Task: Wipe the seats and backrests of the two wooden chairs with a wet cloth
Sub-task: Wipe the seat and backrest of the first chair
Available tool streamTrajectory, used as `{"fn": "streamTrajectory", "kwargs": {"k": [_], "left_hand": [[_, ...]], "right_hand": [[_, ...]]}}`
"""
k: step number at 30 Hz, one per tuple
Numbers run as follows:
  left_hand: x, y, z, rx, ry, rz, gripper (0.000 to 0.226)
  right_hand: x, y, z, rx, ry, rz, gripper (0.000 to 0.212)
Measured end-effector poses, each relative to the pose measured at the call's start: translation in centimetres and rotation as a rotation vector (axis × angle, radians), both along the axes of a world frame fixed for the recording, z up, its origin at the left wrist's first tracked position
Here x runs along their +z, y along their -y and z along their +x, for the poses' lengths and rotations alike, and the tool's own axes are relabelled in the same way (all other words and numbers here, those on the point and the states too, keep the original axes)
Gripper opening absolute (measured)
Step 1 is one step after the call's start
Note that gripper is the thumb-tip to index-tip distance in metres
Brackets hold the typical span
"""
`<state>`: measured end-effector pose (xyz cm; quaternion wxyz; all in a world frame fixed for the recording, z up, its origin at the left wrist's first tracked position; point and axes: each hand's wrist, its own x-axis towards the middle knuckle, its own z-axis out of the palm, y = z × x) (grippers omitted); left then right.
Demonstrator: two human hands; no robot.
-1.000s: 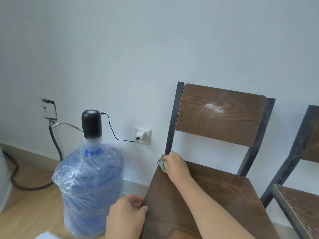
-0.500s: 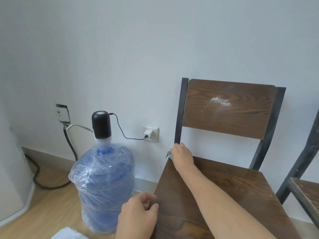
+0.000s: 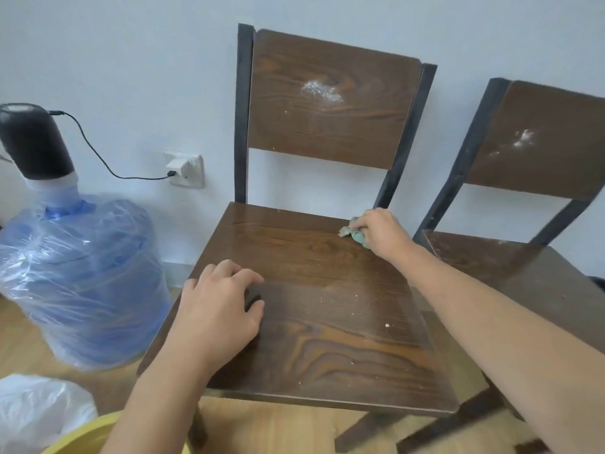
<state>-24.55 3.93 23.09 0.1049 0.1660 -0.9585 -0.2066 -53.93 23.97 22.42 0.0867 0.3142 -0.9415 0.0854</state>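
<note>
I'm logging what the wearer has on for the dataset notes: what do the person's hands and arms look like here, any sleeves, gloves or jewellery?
Both hands, the left hand and the right hand, are bare: no gloves, rings or watch visible. Both forearms are uncovered as far as the frame shows; no sleeve edge or wristband comes into view.

Pale wall [image 3: 131, 44] with socket [image 3: 186, 168]; wood floor [image 3: 278, 430]; wrapped water jug [image 3: 82, 276]

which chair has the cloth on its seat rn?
The left chair, next to the water jug. The right hand presses the green cloth on its seat's back right corner; the right chair is untouched.
</note>
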Motion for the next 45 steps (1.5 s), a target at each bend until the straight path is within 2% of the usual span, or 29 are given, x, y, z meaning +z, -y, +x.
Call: {"fn": "streamTrajectory", "kwargs": {"k": [2, 5, 8, 12, 16, 21, 23, 25, 28, 30, 33, 35, 37, 41, 45], "left_hand": [[0.0, -1.0, -0.5, -0.081, 0.001, -0.010, 0.038], [0.0, -2.1, -0.9, -0.149, -0.033, 0.016, 0.038], [-0.1, -2.7, -0.3, -0.174, -0.032, 0.039, 0.037], [0.1, -3.3, 0.7, -0.194, -0.009, -0.024, 0.038], [0.5, -4.7, 1.2, -0.265, -0.006, -0.049, 0.037], [0.8, -5.8, 1.7, -0.298, 0.020, -0.063, 0.025], [0.9, -6.3, 1.9, -0.330, 0.024, -0.070, 0.024], [1.0, -6.7, 2.2, -0.378, 0.030, -0.083, 0.027], [1.1, -7.0, 2.7, -0.426, 0.038, -0.102, 0.030], [1.2, -7.0, 2.9, -0.429, 0.006, -0.101, 0.030], [0.8, -6.7, 3.0, -0.435, -0.049, -0.090, 0.032], [0.7, -6.7, 2.9, -0.428, -0.049, -0.100, 0.028], [0.3, -6.6, 2.6, -0.403, -0.062, -0.092, 0.022], [0.3, -6.6, 2.3, -0.405, -0.048, -0.111, 0.024], [0.8, -6.8, 1.9, -0.425, -0.031, -0.096, 0.031]], "right_hand": [[-0.4, -1.9, 0.2, -0.064, 0.006, -0.048, 0.028], [-0.5, -1.9, 2.4, -0.048, 0.027, -0.090, 0.028], [-0.5, -1.8, 7.1, 0.073, 0.054, -0.116, 0.027], [-0.6, -3.4, 14.2, 0.249, 0.126, -0.167, 0.028], [0.1, -5.7, 18.7, 0.299, 0.194, -0.132, 0.033], [1.1, -9.4, 23.9, 0.314, 0.266, -0.106, 0.032], [1.1, -10.3, 25.2, 0.325, 0.308, -0.072, 0.038], [1.6, -11.1, 25.9, 0.351, 0.383, -0.051, 0.031], [3.9, -12.4, 24.9, 0.303, 0.538, -0.114, 0.020], [5.9, -12.0, 21.1, 0.207, 0.465, -0.195, 0.018], [6.9, -9.5, 10.8, -0.026, 0.266, -0.308, 0.017], [5.9, -7.5, 4.5, -0.149, 0.230, -0.325, 0.018], [3.5, -6.1, 1.0, -0.175, 0.246, -0.303, 0.018], [0.4, -5.8, 1.7, -0.127, 0.231, -0.248, 0.021], [0.2, -9.5, 7.1, 0.028, 0.214, -0.200, 0.023]]}}
